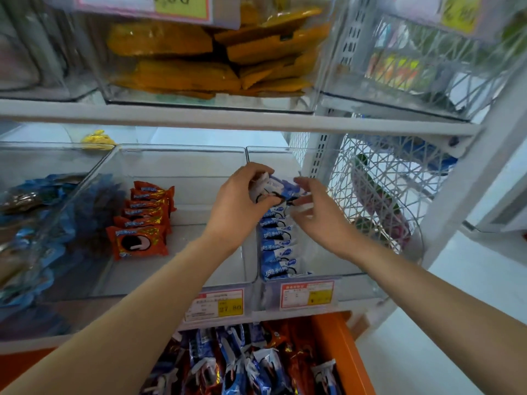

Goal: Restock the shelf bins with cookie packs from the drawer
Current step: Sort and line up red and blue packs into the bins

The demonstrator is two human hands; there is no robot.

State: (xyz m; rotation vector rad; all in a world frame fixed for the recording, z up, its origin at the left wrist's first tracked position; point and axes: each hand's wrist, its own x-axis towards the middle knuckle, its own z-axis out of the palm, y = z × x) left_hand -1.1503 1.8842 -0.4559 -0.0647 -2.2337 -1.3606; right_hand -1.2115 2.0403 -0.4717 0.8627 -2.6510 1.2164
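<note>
Progress: partway | left hand [236,195] gripped blue packs [275,186] over right bin [353,269], right hand [316,212] open beside | red bin [182,166] sparse | drawer [336,352] still full

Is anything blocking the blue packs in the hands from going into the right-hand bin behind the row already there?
Nothing visible does. The left hand grips blue packs above the clear bin, right hand beside them. The blue row fills only the bin's left side; the top is open.
</note>
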